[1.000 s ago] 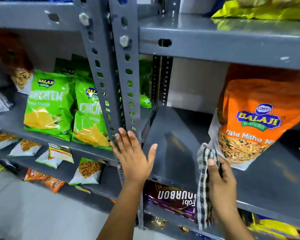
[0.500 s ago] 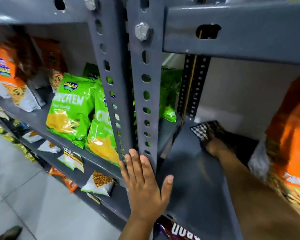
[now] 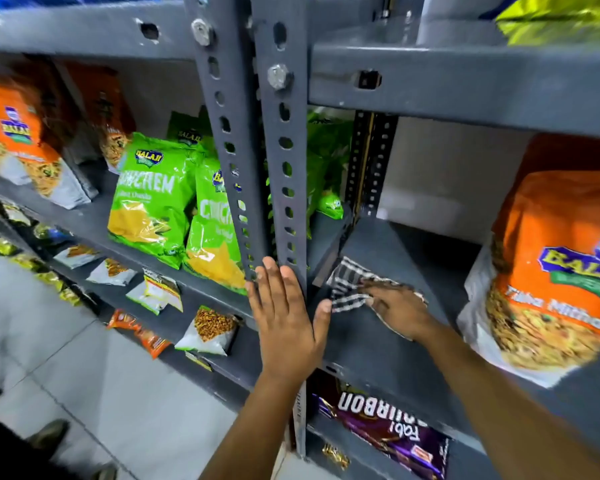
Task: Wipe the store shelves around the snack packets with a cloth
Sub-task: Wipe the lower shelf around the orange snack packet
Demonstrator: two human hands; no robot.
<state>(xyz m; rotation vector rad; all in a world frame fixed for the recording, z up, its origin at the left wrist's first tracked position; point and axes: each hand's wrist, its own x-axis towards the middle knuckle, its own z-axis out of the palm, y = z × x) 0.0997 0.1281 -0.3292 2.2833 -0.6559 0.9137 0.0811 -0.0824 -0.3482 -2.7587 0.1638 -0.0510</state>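
My right hand (image 3: 397, 304) presses a black-and-white checked cloth (image 3: 347, 287) flat on the grey metal shelf (image 3: 378, 344), near its left front corner. My left hand (image 3: 284, 317) lies flat with its fingers spread against the perforated grey upright (image 3: 284, 188), holding nothing. A big orange Balaji snack packet (image 3: 555, 268) stands on the same shelf to the right of the cloth. Green Balaji packets (image 3: 153, 199) sit on the neighbouring shelf left of the uprights.
A second upright (image 3: 226, 140) stands beside the first. Another orange packet (image 3: 18, 143) leans at far left. Small packets (image 3: 208, 330) lie on the lower shelf, purple Bourbon biscuits (image 3: 388, 431) below the wiped shelf. A shelf edge (image 3: 465, 88) overhangs above. Tiled floor (image 3: 84, 393) lies lower left.
My right hand has drawn the cloth from the back of the shelf toward the front left corner. My left hand has stayed on the upright.
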